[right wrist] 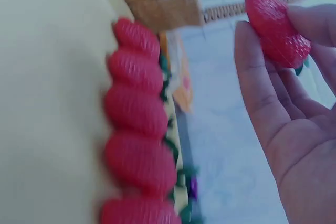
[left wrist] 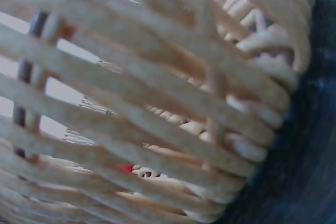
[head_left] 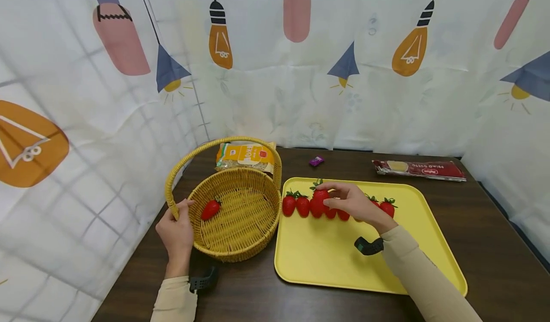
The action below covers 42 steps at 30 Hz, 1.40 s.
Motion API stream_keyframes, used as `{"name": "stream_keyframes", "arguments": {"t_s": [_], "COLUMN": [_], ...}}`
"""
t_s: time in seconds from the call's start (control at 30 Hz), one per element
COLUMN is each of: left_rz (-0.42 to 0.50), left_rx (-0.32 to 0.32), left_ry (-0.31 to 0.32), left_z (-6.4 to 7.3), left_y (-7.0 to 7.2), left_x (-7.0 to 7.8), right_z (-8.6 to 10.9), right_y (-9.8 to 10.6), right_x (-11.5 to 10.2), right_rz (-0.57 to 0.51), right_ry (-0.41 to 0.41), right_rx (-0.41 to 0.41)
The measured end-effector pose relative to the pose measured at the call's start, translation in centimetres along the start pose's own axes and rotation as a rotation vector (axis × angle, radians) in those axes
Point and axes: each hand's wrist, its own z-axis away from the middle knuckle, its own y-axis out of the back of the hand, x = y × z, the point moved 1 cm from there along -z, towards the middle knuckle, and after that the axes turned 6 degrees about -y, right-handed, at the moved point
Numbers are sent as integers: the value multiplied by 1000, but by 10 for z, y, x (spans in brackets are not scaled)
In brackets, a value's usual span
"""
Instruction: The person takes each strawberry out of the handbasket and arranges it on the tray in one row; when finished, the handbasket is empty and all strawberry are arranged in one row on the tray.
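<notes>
My right hand (head_left: 357, 203) pinches a red strawberry (right wrist: 274, 27) between thumb and fingers. In the right wrist view it is lifted above a row of strawberries (right wrist: 137, 108), which lie side by side on a yellow tray (head_left: 318, 260). Part of that row is hidden behind the hand in the head view. My left hand (head_left: 177, 230) grips the woven basket (head_left: 234, 254) at the left foot of its tall handle (head_left: 182, 162). One strawberry (head_left: 210, 209) lies inside the basket, toward the left wall. Close wicker strands (left wrist: 131, 87) fill the left wrist view.
Behind the basket stands a yellow-and-clear food packet (head_left: 247, 157). A small purple-wrapped piece (head_left: 316, 161) lies beyond the tray, and a long red packet (head_left: 418, 169) lies at the back right. A printed curtain (head_left: 275, 92) borders the dark table (head_left: 249, 293).
</notes>
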Motion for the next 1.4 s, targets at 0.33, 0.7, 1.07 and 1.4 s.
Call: {"name": "stream_keyframes", "arguments": {"t_s": [0.33, 0.7, 1.07, 1.4], "left_rz": [-16, -12, 6, 19], "left_rx": [36, 40, 36, 20], "left_ry": [-27, -28, -31, -37], "left_z": [-1, -1, 1, 1], "left_y": [2, 0, 0, 0], "left_x": [1, 4, 1, -2], "right_z": [36, 74, 101, 120], "right_y": [45, 67, 88, 105], "right_x": [33, 61, 88, 103], "right_rz": [-28, -157, -238, -242], "right_ry": [-41, 12, 27, -7], "right_rx": [250, 424, 572, 708]}}
